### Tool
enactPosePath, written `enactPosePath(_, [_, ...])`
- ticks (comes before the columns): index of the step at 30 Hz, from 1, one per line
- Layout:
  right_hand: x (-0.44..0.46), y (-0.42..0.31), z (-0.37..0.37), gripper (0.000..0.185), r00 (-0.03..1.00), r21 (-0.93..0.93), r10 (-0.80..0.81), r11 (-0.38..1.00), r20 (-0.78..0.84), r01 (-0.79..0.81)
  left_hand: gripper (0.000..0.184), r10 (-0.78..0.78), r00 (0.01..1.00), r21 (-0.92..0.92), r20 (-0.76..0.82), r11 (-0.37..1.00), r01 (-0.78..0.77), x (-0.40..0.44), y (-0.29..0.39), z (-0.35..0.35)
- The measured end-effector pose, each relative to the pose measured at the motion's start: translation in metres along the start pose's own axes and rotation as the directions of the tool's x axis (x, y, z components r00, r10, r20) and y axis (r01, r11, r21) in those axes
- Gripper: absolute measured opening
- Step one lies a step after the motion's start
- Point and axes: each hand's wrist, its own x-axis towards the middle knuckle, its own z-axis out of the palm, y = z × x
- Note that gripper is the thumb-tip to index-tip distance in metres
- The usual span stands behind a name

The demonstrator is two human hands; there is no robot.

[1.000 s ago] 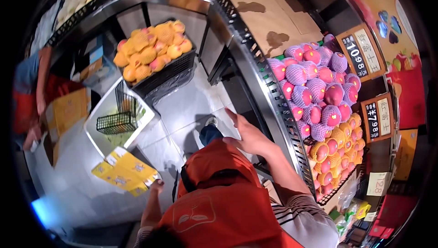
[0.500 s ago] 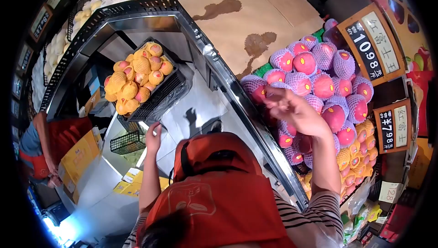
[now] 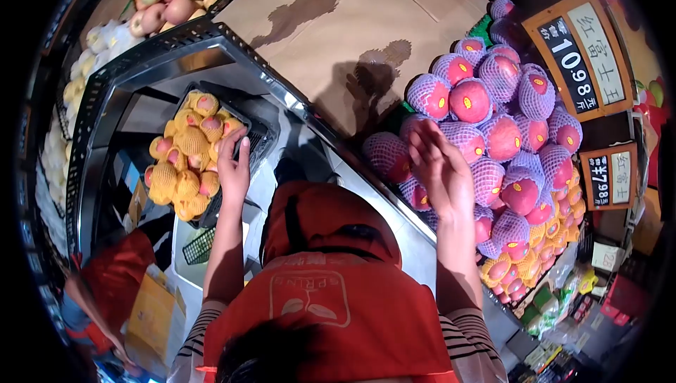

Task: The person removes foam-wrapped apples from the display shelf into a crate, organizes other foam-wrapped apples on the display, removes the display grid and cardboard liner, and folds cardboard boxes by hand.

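My left hand (image 3: 234, 166) is raised in front of the black crate (image 3: 262, 132) of apples in yellow foam nets (image 3: 190, 141). Its fingers point up, loosely apart, and nothing shows in them. On the other side, my right hand (image 3: 445, 170) is held up by the pile of red apples in purple foam nets (image 3: 486, 136). Those fingers are stretched out and hold nothing visible; whether they touch an apple I cannot tell. Many of the red apples carry small yellow stickers. Below them on the stand lie more apples in yellow nets (image 3: 524, 265).
A metal-edged stand rim (image 3: 310, 115) runs between the crate and a brown cardboard sheet (image 3: 394, 3) with dark wet stains. Price signs (image 3: 579, 59) stand at the right. Bare apples (image 3: 181, 8) lie at upper left. A person in a red apron (image 3: 116, 281) is beside a cardboard box (image 3: 149, 319).
My left hand has risen toward the yellow-netted apples. My right hand has turned more upright and shifted slightly beside the purple-netted apples. The view has shifted, and a hand shadow now falls on the cardboard.
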Motion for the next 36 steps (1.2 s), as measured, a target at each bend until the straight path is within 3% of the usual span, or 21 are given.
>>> enactPosePath(2, [0.033,0.023,0.002,0.031,0.998,0.089,-0.044,0.995,-0.050,0.048,0.021,0.094,0.995,-0.023,0.018,0.995,-0.093,0.030,0.009,0.000])
enactPosePath(4, [0.069,0.044,0.004,0.028,0.967,0.091,-0.070,0.991,-0.243,0.095,0.020,0.165,0.986,-0.036,0.022,0.986,-0.164,0.062,0.017,-0.007])
enactPosePath(6, [0.104,0.064,0.008,0.028,0.881,0.028,-0.107,0.991,-0.462,0.135,0.020,0.198,0.979,-0.035,0.040,0.980,-0.196,0.089,0.020,-0.018])
enactPosePath(10, [0.156,0.089,-0.020,0.027,0.737,0.120,-0.077,0.970,-0.672,0.210,0.020,0.277,0.956,0.000,0.090,0.960,-0.279,0.134,0.004,-0.048])
enactPosePath(14, [0.171,0.101,-0.031,0.023,0.661,0.070,-0.126,0.963,-0.740,0.262,0.018,0.162,0.979,-0.075,0.123,0.985,-0.153,0.163,-0.019,-0.062])
enactPosePath(16, [0.168,0.097,-0.022,0.023,0.619,0.035,-0.138,0.965,-0.773,0.259,0.018,0.180,0.974,-0.008,0.140,0.984,-0.181,0.171,-0.026,-0.064])
enactPosePath(26, [0.172,0.066,-0.030,0.009,0.723,0.030,0.097,0.994,-0.684,-0.105,0.017,0.183,0.963,0.006,0.200,0.982,-0.188,0.175,-0.029,-0.061])
enactPosePath(30, [0.172,0.061,-0.044,0.011,0.822,0.066,0.154,0.988,-0.549,-0.141,0.017,0.142,0.971,0.006,0.192,0.989,-0.146,0.173,-0.028,-0.059])
enactPosePath(36, [0.165,0.060,-0.033,0.015,0.884,0.076,0.166,0.986,-0.438,-0.148,0.017,0.138,0.973,0.001,0.185,0.990,-0.141,0.176,-0.024,-0.056])
